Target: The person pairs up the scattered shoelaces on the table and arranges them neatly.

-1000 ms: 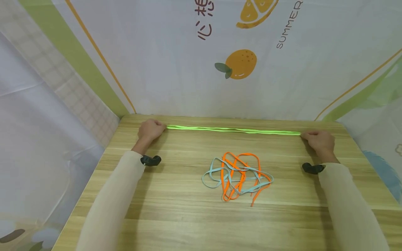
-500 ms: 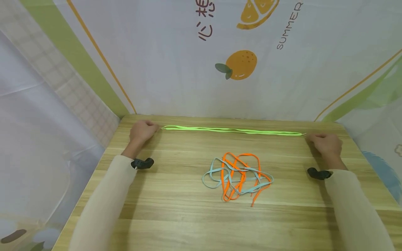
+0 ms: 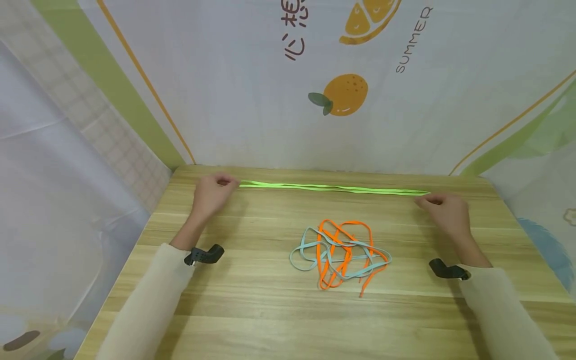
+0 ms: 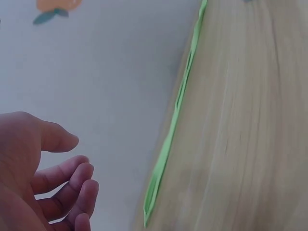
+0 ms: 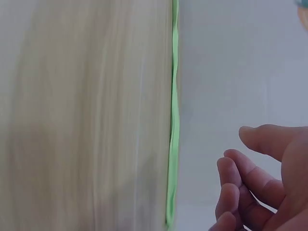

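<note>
A flat neon-green shoelace (image 3: 315, 187), folded into several strands, lies stretched straight along the table's back edge. My left hand (image 3: 211, 196) hovers by its left end, fingertips overlapping that end in the head view. My right hand (image 3: 447, 212) is in the air by the other end, just on the near side of it. Both wrist views show the thumb apart from loosely bent fingers (image 4: 86, 192), with nothing between them. The right fingers (image 5: 228, 192) likewise hold nothing, and the green shoelace (image 5: 173, 144) runs beside them.
An orange shoelace (image 3: 366, 285) and a light blue shoelace (image 3: 360, 273) lie tangled together mid-table, nearer the person. A white printed cloth (image 3: 252, 110) hangs right behind the wooden table's (image 3: 252, 310) back edge. More cloth hangs at both sides.
Both hands let go of the green shoelace's ends and drew outward, then came back inward and lifted. The shoelace stays straight; the tangled pair has not moved.
</note>
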Demonstrator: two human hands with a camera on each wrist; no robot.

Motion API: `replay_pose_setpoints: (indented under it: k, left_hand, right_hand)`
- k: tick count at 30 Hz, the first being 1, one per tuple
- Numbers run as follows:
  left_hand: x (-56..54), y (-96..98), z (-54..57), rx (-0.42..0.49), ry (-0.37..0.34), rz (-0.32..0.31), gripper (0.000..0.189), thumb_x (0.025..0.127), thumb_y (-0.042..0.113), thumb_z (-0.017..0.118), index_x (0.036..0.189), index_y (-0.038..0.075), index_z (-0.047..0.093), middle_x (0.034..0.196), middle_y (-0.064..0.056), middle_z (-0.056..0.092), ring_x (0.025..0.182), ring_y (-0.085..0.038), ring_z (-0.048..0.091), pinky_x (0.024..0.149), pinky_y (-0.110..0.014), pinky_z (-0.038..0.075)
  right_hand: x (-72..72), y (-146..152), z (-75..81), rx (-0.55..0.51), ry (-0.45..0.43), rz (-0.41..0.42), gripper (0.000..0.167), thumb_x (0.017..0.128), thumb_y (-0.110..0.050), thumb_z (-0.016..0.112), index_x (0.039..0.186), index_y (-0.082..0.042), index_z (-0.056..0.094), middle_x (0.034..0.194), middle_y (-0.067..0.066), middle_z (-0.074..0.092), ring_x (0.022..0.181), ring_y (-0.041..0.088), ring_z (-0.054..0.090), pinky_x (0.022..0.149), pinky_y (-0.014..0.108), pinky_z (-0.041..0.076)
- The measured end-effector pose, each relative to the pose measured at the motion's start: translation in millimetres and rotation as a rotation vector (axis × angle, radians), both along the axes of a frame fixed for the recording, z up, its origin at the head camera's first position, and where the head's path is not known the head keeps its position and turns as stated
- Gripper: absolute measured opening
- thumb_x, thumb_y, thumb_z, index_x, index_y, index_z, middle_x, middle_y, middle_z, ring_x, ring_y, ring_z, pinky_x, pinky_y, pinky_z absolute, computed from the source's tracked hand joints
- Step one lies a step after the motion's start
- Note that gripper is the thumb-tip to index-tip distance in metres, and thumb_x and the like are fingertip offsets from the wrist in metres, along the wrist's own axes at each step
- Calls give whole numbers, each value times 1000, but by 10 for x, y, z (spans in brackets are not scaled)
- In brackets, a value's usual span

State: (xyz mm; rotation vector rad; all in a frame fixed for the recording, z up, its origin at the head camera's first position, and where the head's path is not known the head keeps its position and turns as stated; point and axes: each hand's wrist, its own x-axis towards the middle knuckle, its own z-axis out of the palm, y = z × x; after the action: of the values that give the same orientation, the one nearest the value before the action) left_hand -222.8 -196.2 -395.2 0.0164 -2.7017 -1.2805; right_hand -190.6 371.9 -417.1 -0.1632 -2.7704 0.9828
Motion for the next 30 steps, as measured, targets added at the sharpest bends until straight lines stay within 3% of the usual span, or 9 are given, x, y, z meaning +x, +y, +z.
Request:
replay_pose_setpoints:
  k: [3, 7, 15, 23, 30]
  left_hand:
    - [92, 121, 55, 16, 11, -35, 34, 107, 30, 68, 119, 1, 80, 113, -19, 77, 107, -37, 71, 90, -49, 55]
    - [205, 307, 113, 35, 10, -74, 31, 105, 32, 70, 115, 4, 80, 110, -14, 77, 108, -35, 71, 92, -52, 56]
    - [382, 680, 164, 17, 68, -181, 23, 105, 29, 75, 110, 8, 82, 98, -6, 79, 97, -28, 73, 82, -47, 57]
    - [494, 985, 76, 10, 58, -313, 18, 104, 26, 76, 106, 10, 82, 95, 0, 77, 92, -20, 72, 81, -42, 58]
    - [521, 1195, -47, 3, 21, -381, 13, 101, 24, 78, 103, 12, 82, 88, 5, 74, 85, -15, 70, 77, -37, 58]
  right_hand:
    - [80, -178, 26, 4, 21, 40, 43, 105, -39, 76, 113, 2, 84, 106, 20, 80, 84, 8, 60, 66, 22, 47]
    - [172, -403, 74, -16, 59, 93, 37, 103, -37, 78, 112, -1, 85, 96, 13, 80, 79, 9, 60, 64, 24, 47]
    - [262, -810, 158, -31, 123, 225, 25, 101, -28, 83, 108, -4, 86, 88, 6, 78, 75, 13, 60, 61, 26, 47]
    - [321, -1114, 128, -46, 122, 317, 14, 97, -20, 87, 100, -6, 86, 84, 1, 77, 74, 17, 63, 61, 26, 49]
    - [365, -1272, 128, -106, 94, 379, 7, 97, -16, 87, 99, -10, 86, 91, 0, 79, 80, 19, 65, 63, 26, 50]
